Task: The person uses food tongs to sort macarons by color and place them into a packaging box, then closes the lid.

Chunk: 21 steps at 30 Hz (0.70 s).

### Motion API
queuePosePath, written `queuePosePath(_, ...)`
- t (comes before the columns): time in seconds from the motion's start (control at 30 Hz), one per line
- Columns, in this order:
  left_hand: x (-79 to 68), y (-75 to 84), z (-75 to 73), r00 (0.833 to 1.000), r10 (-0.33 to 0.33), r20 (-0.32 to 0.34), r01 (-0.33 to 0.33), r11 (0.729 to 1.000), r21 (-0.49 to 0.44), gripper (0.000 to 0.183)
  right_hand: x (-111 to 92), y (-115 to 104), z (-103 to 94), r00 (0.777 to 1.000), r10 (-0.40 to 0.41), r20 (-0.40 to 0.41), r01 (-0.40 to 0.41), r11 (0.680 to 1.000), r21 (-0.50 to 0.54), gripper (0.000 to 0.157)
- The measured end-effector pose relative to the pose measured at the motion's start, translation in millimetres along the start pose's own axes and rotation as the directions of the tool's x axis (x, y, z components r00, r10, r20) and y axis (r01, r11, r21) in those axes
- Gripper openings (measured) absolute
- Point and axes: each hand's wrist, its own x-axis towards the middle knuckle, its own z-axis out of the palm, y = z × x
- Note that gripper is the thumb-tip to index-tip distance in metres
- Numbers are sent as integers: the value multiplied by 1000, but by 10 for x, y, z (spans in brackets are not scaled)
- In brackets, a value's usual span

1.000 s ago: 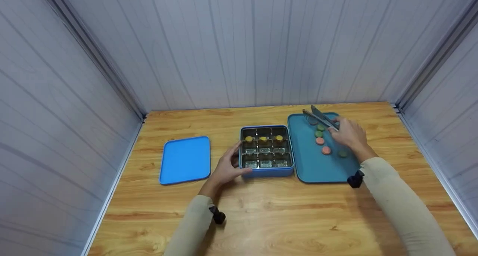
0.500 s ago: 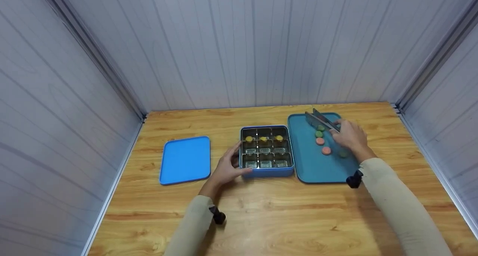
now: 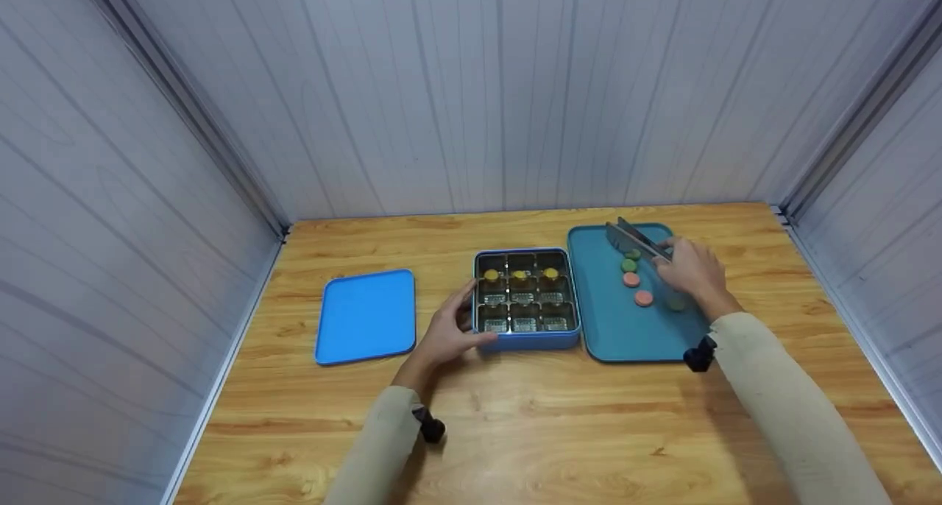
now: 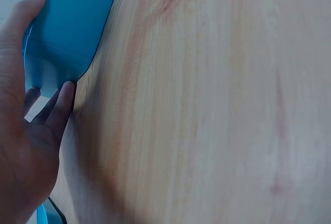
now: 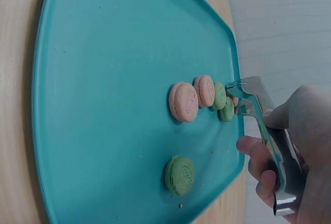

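Observation:
My left hand (image 3: 445,332) rests against the front left corner of a blue box (image 3: 530,341), fingers along its side and thumb on the front wall. Inside, a divided plastic insert (image 3: 524,310) has three yellow macarons (image 3: 550,273) in its back row. Metal tongs (image 3: 639,241) are held in my right hand (image 3: 692,269) over the back of a teal tray (image 3: 611,328). Their ends straddle a partly hidden pinkish-brown macaron (image 5: 235,100). Beside it on the tray are two green macarons (image 5: 219,96), two pink macarons (image 5: 183,102) and a separate darker green macaron (image 5: 179,176).
A flat blue lid (image 3: 366,316) lies on the wooden table (image 3: 552,424) to the left of the box. The tray stands close against the box's right side. Pale panel walls (image 3: 456,93) enclose the table at the back and both sides.
The tongs have shifted slightly right and down toward the tray, their ends coming closer together over the back macaron. My left hand and the box have stayed put.

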Motion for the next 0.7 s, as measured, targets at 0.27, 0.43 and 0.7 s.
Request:
queuePosePath(0.27, 14, -28, 5, 1000, 3, -14, -3, 1000, 16, 112, -16, 1, -21, 1000, -6, -14, 7, 1000, 15, 52)
queuePosePath(0.43, 1, -26, 3, 1000, 10, -11, -9, 1000, 12, 112, -42, 1, -49, 1000, -13, -25, 13, 1000, 13, 51)
queuePosePath(0.7, -4, 3, -6, 1000, -10, -1, 10, 1000, 24, 114, 58, 188, -13, 995, -79, -65, 84, 993, 84, 53)
